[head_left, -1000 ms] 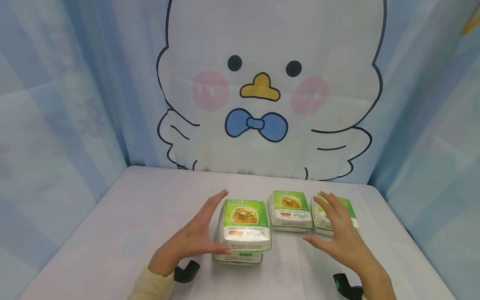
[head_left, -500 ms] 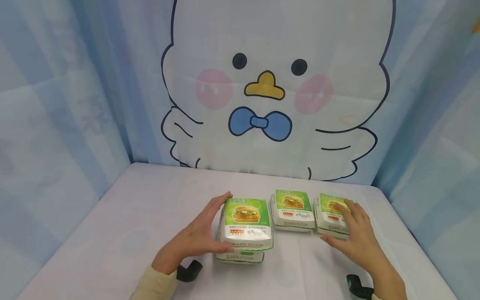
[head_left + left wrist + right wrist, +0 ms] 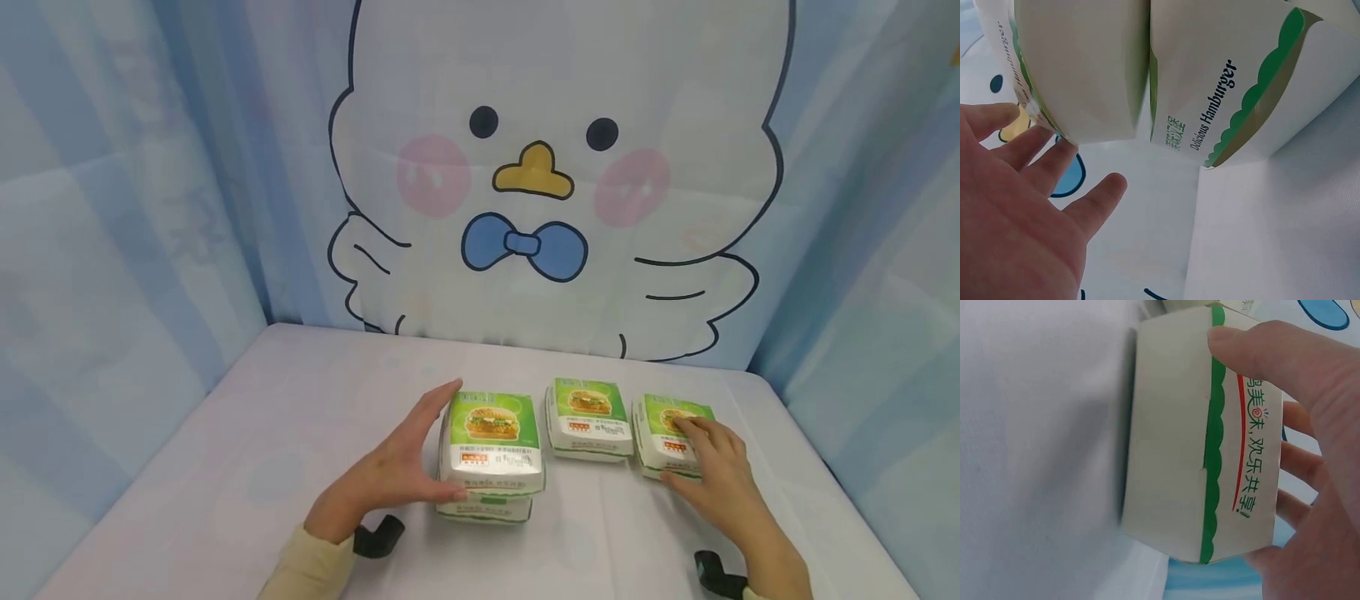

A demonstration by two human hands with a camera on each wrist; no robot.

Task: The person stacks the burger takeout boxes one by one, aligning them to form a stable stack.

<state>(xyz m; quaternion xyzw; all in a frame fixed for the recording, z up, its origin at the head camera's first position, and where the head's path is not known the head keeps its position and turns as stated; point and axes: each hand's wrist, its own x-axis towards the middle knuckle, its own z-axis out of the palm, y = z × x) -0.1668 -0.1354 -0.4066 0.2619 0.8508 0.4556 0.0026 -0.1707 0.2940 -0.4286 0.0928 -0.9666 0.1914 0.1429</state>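
Observation:
Two hamburger boxes stand one on the other left of the table's middle; the upper box (image 3: pixel 493 442) covers most of the lower box (image 3: pixel 487 510). My left hand (image 3: pixel 390 471) holds the upper box from its left side, thumb at the near edge and index finger at the far corner. In the left wrist view its fingers (image 3: pixel 1050 165) touch that box, with the little finger apart. My right hand (image 3: pixel 723 483) grips the rightmost hamburger box (image 3: pixel 667 433), its thumb (image 3: pixel 1229 344) on the near side's green band and its other fingers over the top, partly hidden.
A third green-and-white hamburger box (image 3: pixel 588 421) sits between the stack and the rightmost box. All rest on a white-covered table (image 3: pixel 300 400). Behind it hangs a cloth with a cartoon bird (image 3: pixel 536 208); blue curtains (image 3: pixel 120 292) enclose both sides.
My right hand has moved right and its fingers have closed on the rightmost box. The left hand has stayed at the stack. The view has shifted slightly.

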